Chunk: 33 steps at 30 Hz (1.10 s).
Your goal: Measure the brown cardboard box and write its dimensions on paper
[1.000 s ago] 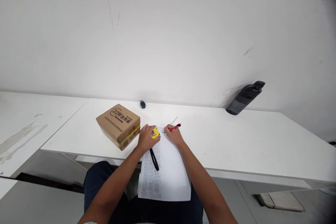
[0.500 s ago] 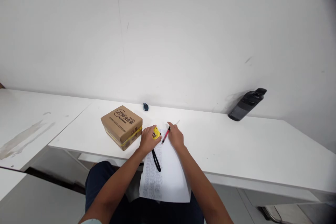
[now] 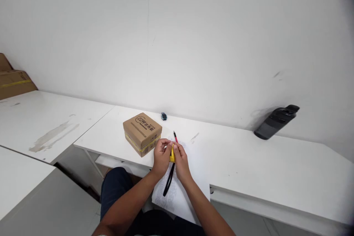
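Observation:
Both my hands meet over a printed white sheet (image 3: 190, 169) at the near edge of the white table (image 3: 249, 162). My left hand (image 3: 160, 156) and my right hand (image 3: 179, 158) are closed around a small yellow tape measure (image 3: 172, 153), whose black strap (image 3: 168, 180) hangs down over the paper. A red and black pen (image 3: 175, 136) sticks up just beyond my right hand; whether the fingers hold it I cannot tell. A brown cardboard box (image 3: 142, 132) with yellow tape sits just left of my hands.
A dark bottle (image 3: 276, 122) leans against the wall at the far right of the table. A small blue object (image 3: 164, 116) lies by the wall behind the box. A second white table (image 3: 41, 125) stands to the left, with cardboard boxes (image 3: 12, 81) at its far end.
My right hand moved from writing on the paper to the tape measure, joining my left hand on it. The pen swung upright. The view turned left, bringing the far-left boxes into sight.

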{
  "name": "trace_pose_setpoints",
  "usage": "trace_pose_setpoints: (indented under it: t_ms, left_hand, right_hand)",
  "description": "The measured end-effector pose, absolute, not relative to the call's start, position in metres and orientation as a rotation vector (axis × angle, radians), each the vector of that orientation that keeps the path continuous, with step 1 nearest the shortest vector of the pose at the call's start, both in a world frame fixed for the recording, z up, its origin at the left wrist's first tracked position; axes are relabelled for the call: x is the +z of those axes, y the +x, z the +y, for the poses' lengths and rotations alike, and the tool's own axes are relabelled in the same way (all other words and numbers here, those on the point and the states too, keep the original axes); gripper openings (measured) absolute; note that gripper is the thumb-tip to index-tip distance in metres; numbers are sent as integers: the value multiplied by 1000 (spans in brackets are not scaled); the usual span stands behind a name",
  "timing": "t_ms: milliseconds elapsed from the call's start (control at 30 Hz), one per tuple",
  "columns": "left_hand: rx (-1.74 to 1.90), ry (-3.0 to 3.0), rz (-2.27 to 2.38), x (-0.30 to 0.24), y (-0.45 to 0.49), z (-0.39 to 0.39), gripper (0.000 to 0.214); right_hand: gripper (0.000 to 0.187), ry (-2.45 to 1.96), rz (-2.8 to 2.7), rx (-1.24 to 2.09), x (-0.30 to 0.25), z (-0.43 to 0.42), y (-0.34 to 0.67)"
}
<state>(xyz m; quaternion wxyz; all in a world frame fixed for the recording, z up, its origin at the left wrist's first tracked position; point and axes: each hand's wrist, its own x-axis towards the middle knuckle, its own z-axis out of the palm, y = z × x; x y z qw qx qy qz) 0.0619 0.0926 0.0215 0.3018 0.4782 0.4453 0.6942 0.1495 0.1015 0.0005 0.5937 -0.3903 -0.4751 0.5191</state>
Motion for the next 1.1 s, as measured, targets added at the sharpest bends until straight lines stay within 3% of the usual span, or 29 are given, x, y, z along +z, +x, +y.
trace_pose_setpoints:
  t_ms: [167, 367, 567, 667, 800, 1000, 1100]
  left_hand:
    - [1752, 2047, 1602, 46, 30, 78, 24]
    - [1141, 2216, 2325, 61, -50, 90, 68]
    - [915, 2556, 1803, 55, -122, 101, 54]
    - [1038, 2630, 1663, 71, -115, 80, 51]
    - [1380, 2343, 1577, 89, -78, 35, 29]
    - [989, 1646, 1260, 83, -55, 8, 51]
    - [1065, 1401, 1417, 70, -55, 16, 62]
  right_hand:
    - [47, -906, -761, 1364, 11, 80, 132]
    - [40, -681, -507, 1807, 23, 56, 163]
    - [59, -506, -688, 1794, 40, 29, 186]
    - [47, -477, -772, 1789, 49, 24, 181]
    - [32, -507, -957, 1716, 59, 22, 159]
    - [28, -638, -1416, 1420, 69, 17, 126]
    - [51, -617, -1382, 1598, 64, 16, 117]
